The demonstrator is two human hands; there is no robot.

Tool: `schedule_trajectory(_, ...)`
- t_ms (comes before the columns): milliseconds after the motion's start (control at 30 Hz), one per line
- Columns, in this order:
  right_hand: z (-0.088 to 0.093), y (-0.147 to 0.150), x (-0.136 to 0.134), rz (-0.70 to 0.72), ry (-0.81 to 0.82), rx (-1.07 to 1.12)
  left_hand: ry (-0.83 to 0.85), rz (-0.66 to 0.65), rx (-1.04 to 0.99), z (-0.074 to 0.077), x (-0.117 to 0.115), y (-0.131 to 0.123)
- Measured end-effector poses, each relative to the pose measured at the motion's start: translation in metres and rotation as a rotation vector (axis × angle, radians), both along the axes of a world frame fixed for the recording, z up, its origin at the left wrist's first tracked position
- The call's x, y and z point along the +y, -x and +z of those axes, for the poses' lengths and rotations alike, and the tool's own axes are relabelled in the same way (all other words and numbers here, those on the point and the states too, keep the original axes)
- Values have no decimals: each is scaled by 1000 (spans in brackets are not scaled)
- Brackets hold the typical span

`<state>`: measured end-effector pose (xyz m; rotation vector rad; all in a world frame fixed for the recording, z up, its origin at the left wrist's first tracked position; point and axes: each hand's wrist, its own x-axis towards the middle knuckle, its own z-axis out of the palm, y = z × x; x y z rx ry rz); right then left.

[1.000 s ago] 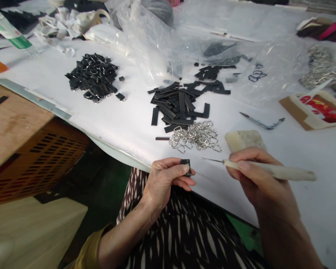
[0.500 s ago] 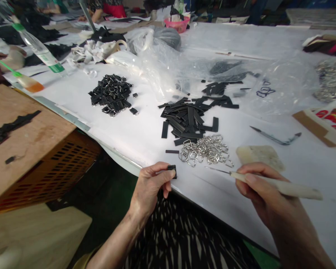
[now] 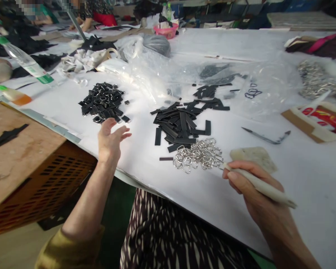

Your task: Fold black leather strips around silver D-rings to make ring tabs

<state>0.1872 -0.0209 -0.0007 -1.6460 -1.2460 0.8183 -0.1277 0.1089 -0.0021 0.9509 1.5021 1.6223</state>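
My left hand is open, fingers apart, just in front of a heap of black strap tabs with metal rings. A loose tab lies close to its fingertips. My right hand grips an awl by its pale handle; the thin metal end points left, at the edge of a pile of silver D-rings. Behind those rings lies a stack of flat black strips. A single dark strip rests left of the rings. A pale worn block lies beyond my right hand.
Clear plastic bags spread behind the strips. A pointed metal tool and an open carton lie to the right. At left are a plastic bottle, a glue bottle and an orange crate. People work farther back.
My left hand has moved left and away from me to the tab heap and let go of the black tab it held. My right hand has shifted slightly left with the awl.
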Motion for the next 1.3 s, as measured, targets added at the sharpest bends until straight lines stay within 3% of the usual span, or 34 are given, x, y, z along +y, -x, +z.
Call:
schedule_trajectory(100, -5, 0, 2, 3, -23, 70, 11, -319, 306, 0, -13, -45)
schedule_trajectory(200, -10, -2, 3, 6, -51, 107, -180, -699, 635, 1, -18, -87)
schedule_trajectory(267, -11, -4, 3, 1, -71, 73, -189, -825, 836, 1, -12, -106)
schedule_trajectory(400, -8, -6, 4, 20, -85, 16, -75, -948, 1148, 0, 8, -123)
schedule_trajectory(533, -4, 0, 3, 69, -127, -18, -52, -928, 1195, -3, 15, -125)
schedule_trajectory(700, -8, 16, -3, 308, -186, -42, -85, -733, 984, -3, 7, -114)
schedule_trajectory(867, -6, 37, -2, 561, -295, -407, 7, -516, 414, 8, -15, -91)
schedule_trajectory(967, -3, 50, 5, 586, -408, -634, 67, -473, 82, 11, -34, -75)
schedule_trajectory(1067, -4, 63, 16, 621, -499, -727, 125, -432, -160, 8, -55, -62)
schedule_trajectory(1300, -21, 78, 34, 733, -502, -966, 325, -392, -355, -2, -95, -54)
